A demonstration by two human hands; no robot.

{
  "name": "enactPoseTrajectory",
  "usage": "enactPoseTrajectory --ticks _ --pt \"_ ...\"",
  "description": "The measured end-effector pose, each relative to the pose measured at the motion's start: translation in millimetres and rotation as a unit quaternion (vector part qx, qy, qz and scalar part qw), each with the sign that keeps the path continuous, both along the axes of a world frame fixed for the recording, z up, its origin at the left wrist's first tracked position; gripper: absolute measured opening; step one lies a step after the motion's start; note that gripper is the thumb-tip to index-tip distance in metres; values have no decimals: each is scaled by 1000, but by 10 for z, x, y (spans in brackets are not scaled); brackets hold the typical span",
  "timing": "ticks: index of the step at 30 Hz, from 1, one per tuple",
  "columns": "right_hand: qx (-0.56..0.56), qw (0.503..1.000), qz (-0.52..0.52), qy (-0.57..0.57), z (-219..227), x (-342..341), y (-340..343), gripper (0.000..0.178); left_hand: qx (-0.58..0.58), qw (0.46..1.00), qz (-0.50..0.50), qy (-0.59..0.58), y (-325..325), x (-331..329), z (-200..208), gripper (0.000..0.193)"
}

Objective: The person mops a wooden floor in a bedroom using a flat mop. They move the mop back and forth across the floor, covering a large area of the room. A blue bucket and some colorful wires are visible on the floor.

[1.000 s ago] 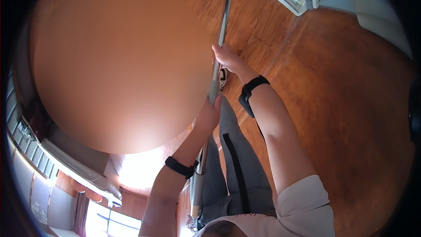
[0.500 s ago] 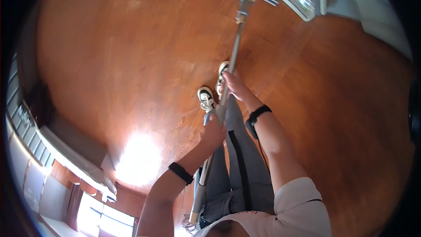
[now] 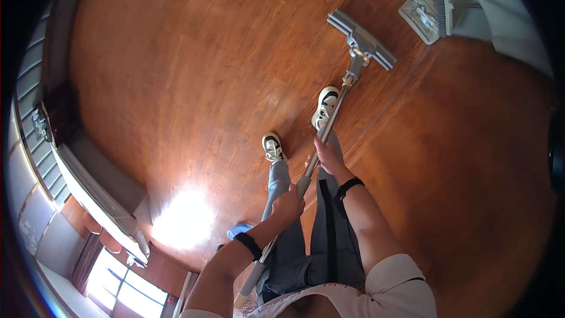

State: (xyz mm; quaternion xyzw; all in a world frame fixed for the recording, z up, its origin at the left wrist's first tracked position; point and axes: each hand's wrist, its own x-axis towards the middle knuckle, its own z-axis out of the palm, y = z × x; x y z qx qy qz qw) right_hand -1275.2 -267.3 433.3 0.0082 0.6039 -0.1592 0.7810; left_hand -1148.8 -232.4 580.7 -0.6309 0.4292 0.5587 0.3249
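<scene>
A sponge mop with a wide grey head slants from the upper right down past my left hip. Its head is over the wooden floor, just beyond my right shoe. Higher up the pole, my right hand is closed around the thin metal part. My left hand grips the pole lower down, next to the grey sleeve joint. The pole's pale lower end shows beside my left forearm. I cannot tell whether the mop head touches the floor.
At the upper right, a dustpan with crumpled litter lies beside a broom, near a white curtain-like surface. A bed-like piece of furniture lines the left. Something blue lies behind my left arm. Glare whitens part of the floor.
The mop head has come closer to me and to the right, tilting more. Both hands have moved down with the pole. My feet are farther apart.
</scene>
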Motion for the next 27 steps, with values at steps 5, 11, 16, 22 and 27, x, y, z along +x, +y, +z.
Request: enactPoseTrajectory --ticks 5,11,16,22,27 --pt "23 1000 -4 3 28 506 389 38 -24 999 -38 -1 355 576 45 39" --pt "65 992 -98 -41 32 1538 1091 42 -15 987 -155 -33 709 1541 285 35" --pt "109 979 -170 -24 340 2333 894 28 -44 950 -262 -162 484 2116 588 29" --pt "55 954 -253 -150 655 2152 -201 31 -184 900 -266 -291 -709 1747 910 25" --pt "45 930 -277 -238 658 1910 -590 29 -272 873 -314 -256 -1163 1619 915 16"
